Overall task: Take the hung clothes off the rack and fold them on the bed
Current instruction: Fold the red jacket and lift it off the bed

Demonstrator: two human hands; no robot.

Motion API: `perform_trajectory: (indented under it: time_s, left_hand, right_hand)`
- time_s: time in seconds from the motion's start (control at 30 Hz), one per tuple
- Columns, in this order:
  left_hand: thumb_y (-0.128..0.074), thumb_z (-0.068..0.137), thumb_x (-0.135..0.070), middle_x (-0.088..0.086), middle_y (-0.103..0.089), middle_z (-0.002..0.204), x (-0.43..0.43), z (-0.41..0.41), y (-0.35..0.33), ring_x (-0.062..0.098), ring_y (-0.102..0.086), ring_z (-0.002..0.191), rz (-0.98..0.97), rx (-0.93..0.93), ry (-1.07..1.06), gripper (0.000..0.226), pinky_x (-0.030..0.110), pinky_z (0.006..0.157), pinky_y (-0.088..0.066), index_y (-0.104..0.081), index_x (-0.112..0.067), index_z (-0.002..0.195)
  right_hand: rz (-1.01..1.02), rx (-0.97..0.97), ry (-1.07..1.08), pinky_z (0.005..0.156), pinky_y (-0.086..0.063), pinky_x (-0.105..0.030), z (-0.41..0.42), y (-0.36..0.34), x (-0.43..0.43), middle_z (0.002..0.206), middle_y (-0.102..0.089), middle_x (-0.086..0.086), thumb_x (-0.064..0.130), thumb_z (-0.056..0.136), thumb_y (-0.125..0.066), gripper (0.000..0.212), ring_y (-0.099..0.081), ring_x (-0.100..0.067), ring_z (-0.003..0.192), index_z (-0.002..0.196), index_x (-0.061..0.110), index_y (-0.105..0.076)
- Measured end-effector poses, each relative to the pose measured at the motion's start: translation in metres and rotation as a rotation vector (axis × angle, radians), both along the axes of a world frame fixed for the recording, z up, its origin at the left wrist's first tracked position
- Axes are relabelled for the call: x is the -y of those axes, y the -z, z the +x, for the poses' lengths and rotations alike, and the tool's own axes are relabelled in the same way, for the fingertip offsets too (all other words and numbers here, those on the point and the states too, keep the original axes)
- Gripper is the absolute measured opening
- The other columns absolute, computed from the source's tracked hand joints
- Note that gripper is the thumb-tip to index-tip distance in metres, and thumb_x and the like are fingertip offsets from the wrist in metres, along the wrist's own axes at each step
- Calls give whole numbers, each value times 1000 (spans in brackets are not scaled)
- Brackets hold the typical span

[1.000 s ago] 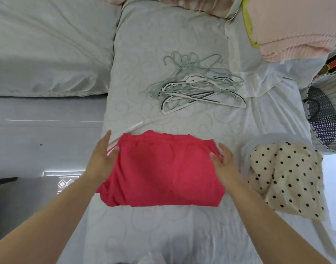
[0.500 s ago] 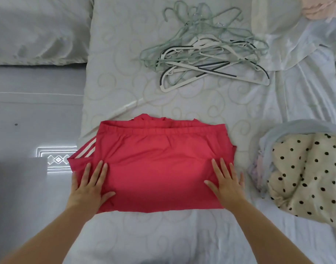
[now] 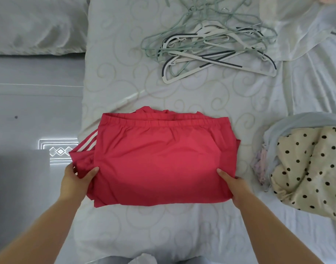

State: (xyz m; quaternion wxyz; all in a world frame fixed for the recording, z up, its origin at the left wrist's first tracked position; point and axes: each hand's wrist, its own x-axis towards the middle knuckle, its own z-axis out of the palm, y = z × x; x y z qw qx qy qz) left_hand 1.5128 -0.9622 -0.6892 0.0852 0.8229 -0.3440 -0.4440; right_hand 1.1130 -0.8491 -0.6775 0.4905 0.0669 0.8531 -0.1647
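A folded red garment [image 3: 159, 159] with an elastic waistband and white side stripes lies in the middle of the white patterned bed [image 3: 163, 229]. My left hand [image 3: 75, 180] grips its near left edge, thumb on top and fingers tucked under the cloth. My right hand [image 3: 233, 185] grips the near right corner the same way, thumb lying on the fabric. The fingers of both hands are hidden beneath the garment.
A heap of several empty hangers [image 3: 211, 46], pale green and white, lies farther up the bed. A pile of folded clothes topped by a cream polka-dot piece [image 3: 306, 168] sits at the right. A grey pillow [image 3: 35, 25] lies at the upper left, floor beside it.
Both hands went from pressing flat on the red garment to gripping its near side edges. The view has shifted closer and lower over the bed.
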Motion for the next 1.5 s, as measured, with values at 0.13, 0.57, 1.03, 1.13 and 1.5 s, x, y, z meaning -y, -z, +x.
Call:
perform_trajectory:
  time_s: [0.13,0.57,1.03,1.13,1.5]
  left_hand:
    - [-75,75,-13,19,-62,110,6,-4,-15,32,-58,90,21,-42,29,51,42,80,-48,-52,-2,120]
    - [-61,86,-6,0,-65,92,-15,-34,-65,23,-62,85,-109,-397,-20,32,29,70,-51,-53,-18,114]
    - [-74,72,-46,2,-40,141,4,15,-52,18,-47,119,-14,-452,-114,94,29,93,-39,-17,-29,145]
    - [-61,86,-37,9,-14,153,13,6,-40,28,-16,139,-385,-63,269,81,45,113,-18,-6,-38,145]
    - [31,58,-78,-12,31,143,62,-20,37,25,19,142,-240,336,1145,75,52,105,22,34,-48,127]
  right_hand:
    - [-115,-64,-79,82,-47,-34,4,-25,16,108,-64,-13,20,69,-82,59,-59,-26,94,119,1,-57]
    - [-506,-696,-1171,51,-50,-32,159,-153,75,75,-68,-6,22,67,-73,46,-64,-28,57,110,9,-63]
    - [-586,20,-1674,115,-18,-54,292,-77,51,139,-43,-3,34,85,-55,66,-38,-22,128,144,21,-26]
    - [-604,-466,-1454,110,-23,-54,255,-59,75,147,-36,-5,59,75,-47,75,-28,-23,133,142,33,-28]
    - [-222,-326,-1633,104,18,-60,216,-1,112,137,49,4,78,50,-67,144,35,-32,135,122,35,51]
